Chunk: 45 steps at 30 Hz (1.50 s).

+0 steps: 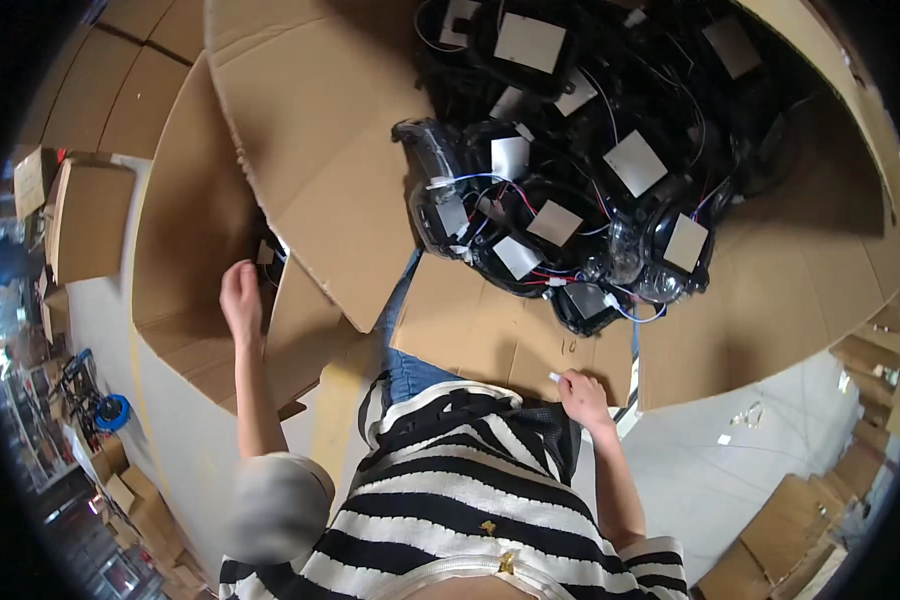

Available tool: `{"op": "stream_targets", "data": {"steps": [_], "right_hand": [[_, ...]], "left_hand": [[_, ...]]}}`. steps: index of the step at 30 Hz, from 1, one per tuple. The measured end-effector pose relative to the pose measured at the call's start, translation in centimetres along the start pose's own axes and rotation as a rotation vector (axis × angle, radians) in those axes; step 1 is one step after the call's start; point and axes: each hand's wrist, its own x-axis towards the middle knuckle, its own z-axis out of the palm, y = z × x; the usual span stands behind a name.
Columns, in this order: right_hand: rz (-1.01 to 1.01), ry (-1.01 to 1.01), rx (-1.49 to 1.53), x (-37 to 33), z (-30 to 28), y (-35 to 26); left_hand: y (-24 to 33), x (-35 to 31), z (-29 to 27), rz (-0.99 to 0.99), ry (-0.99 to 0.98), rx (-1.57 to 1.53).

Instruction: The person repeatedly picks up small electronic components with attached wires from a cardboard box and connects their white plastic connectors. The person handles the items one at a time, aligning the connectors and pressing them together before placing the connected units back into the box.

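Note:
My left hand (240, 302) is over the open cardboard box (185, 270) at the left, its slightly bent fingers pointing in and no object showing in them. Just beyond the fingertips, a dark part with a pale label (266, 254) lies partly hidden behind a flap. My right hand (584, 398) is closed at the near edge of the large cardboard box (470, 310), with a small white piece (555, 377) sticking out at its fingertips. The large box holds several black lamp-like units with clear plastic covers, such as this lamp unit (685, 245), with silvery square plates and thin coloured wires.
A wide cardboard flap (320, 170) stands between the two boxes. Stacked cartons (110, 85) rise at the far left, and flattened cardboard (780, 530) lies at the lower right. Small scraps (748, 415) are on the grey floor. A blue-wheeled item (112, 412) stands at the left.

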Motion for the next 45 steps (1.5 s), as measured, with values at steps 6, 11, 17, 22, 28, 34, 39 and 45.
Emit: {"op": "stream_targets", "data": {"steps": [6, 11, 17, 22, 28, 34, 39, 45], "right_hand": [[0.016, 0.098, 0.049, -0.7, 1.5, 1.0], [-0.028, 0.183, 0.100, -1.8, 0.5, -0.6], [-0.044, 0.244, 0.299, -4.1, -1.1, -1.5], [-0.091, 0.194, 0.343, -5.3, -3.3, -2.8], [-0.171, 0.220, 0.370, -6.1, -4.7, -3.6], [-0.197, 0.201, 0.411, -6.5, -5.1, -3.9], [-0.224, 0.170, 0.459, -7.4, -6.0, -4.3], [-0.337, 0.095, 0.516, -7.8, -8.2, -5.9]], "left_hand": [[14.9, -11.3, 6.2, -0.168, -0.571, -0.383], [16.2, -10.5, 21.3, -0.516, -1.023, -0.727], [15.0, -9.4, 30.4, -0.620, -0.828, -0.721], [14.4, -9.8, 32.0, -0.385, -0.669, -0.483], [14.6, -10.4, 32.7, -0.352, -0.588, -0.624], [17.9, -10.7, 32.5, -0.351, -0.700, -0.508], [18.6, -14.3, 26.3, 0.044, -0.810, -0.644], [16.7, -16.4, 18.2, 0.056, -1.164, -0.302]]}}
